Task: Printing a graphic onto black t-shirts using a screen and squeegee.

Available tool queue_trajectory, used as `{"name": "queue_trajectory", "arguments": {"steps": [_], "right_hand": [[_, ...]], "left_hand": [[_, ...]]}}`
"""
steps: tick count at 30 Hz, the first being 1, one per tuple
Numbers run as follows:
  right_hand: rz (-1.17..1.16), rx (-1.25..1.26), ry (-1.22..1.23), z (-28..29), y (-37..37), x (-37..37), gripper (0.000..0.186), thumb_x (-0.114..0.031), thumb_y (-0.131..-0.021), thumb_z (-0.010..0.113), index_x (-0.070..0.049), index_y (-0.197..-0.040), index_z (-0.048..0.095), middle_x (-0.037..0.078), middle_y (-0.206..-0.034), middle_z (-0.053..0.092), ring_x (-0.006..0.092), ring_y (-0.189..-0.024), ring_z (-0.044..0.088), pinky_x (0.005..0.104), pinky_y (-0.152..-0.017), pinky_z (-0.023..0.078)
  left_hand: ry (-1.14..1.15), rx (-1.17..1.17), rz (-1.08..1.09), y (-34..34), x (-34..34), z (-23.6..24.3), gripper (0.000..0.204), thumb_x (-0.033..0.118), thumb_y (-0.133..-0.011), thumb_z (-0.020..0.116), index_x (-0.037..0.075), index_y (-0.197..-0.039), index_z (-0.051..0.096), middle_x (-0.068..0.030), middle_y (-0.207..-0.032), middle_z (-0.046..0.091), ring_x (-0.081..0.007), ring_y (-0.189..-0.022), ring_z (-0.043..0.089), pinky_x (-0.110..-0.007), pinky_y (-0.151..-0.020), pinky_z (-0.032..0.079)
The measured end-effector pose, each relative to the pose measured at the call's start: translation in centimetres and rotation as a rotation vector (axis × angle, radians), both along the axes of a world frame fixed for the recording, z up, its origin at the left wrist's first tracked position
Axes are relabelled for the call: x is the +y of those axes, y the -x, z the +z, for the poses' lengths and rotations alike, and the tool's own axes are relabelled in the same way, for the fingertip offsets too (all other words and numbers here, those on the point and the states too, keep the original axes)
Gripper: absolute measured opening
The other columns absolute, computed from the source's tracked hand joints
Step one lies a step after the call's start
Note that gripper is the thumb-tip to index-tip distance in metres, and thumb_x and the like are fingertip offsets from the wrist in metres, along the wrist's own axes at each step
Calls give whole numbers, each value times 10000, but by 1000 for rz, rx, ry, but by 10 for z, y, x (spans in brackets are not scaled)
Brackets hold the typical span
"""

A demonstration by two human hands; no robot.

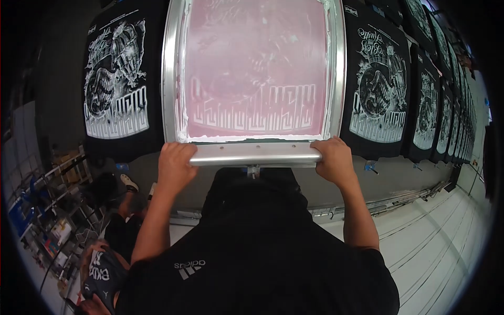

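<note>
A silver printing screen frame (255, 156) with pink mesh (254, 63) and white ink along its inner edges spans the upper middle. A pale, faint design shows on the mesh. My left hand (176, 161) grips the left end of the frame's front bar, fingers curled over it. My right hand (333, 160) grips the same bar at its right end. A small metal clamp (253, 171) sits under the middle of the bar.
Black printed shirts lie left (115, 79) and right (377, 84) of the screen, with more in a row (425, 105) curving away rightward. A co-worker (105, 268) is low at bottom left near a metal rack (52, 210) with assorted items. A white floor (430, 241) shows at lower right.
</note>
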State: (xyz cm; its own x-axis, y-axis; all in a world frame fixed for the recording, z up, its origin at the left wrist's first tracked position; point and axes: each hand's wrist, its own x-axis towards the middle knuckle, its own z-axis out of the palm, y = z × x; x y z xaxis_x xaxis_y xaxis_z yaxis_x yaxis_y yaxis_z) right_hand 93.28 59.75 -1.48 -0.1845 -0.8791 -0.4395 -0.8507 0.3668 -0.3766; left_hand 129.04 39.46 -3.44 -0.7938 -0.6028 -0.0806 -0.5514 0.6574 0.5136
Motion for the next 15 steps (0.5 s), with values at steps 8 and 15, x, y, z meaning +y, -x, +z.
{"name": "queue_trajectory", "arguments": {"steps": [8,15], "right_hand": [[-12,175,281,-31,1,5,438,-10,-529,696,-94,-957,655,67,-952,692,288,-958,635,542,-1087,373],[-17,423,305,-50,144,-217,328,-138,-696,673,-171,-1018,725,137,-859,704,344,-857,661,453,-774,545]], "left_hand": [[221,84,30,16,-13,-33,326,12,-563,639,60,-885,633,-101,-917,655,-304,-904,607,-441,-839,418],[368,37,29,168,-257,-57,339,77,-648,653,111,-978,722,-182,-758,654,-359,-793,644,-460,-800,482]]}}
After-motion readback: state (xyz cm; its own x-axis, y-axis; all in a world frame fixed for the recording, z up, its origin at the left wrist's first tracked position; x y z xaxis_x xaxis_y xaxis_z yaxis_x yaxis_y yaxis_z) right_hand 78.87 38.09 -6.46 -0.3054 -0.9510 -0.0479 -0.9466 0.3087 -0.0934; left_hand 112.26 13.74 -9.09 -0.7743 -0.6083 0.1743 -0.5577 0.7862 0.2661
